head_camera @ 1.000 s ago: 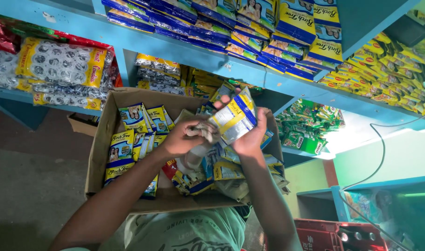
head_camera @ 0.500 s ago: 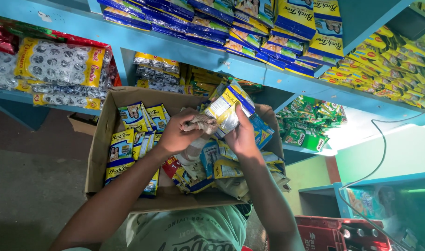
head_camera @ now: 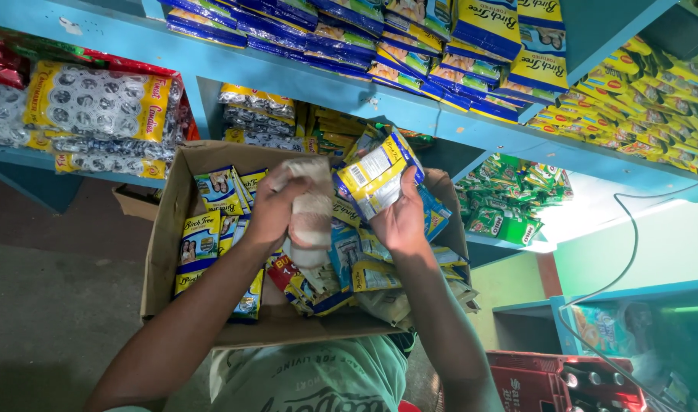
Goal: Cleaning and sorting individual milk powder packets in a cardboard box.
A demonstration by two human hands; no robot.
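Note:
An open cardboard box (head_camera: 159,252) rests against my chest, filled with several yellow and blue snack packets. My left hand (head_camera: 269,207) grips a pale, clear-wrapped bundle (head_camera: 309,217) held upright above the box. My right hand (head_camera: 398,221) holds a small stack of yellow and blue packets (head_camera: 375,174) just above the box's far right corner. The two hands are close together, almost touching, over the middle of the box.
Blue shelves (head_camera: 303,76) in front hold rows of yellow and blue packets, silver and yellow packs (head_camera: 97,107) at left, and green packets (head_camera: 509,206) at right. A red crate (head_camera: 547,378) stands at lower right. A cable (head_camera: 631,252) hangs at right.
Both hands have risen a little out of the box. The left hand has turned the pale bundle upright, and the right hand has lifted its packets higher towards the shelf.

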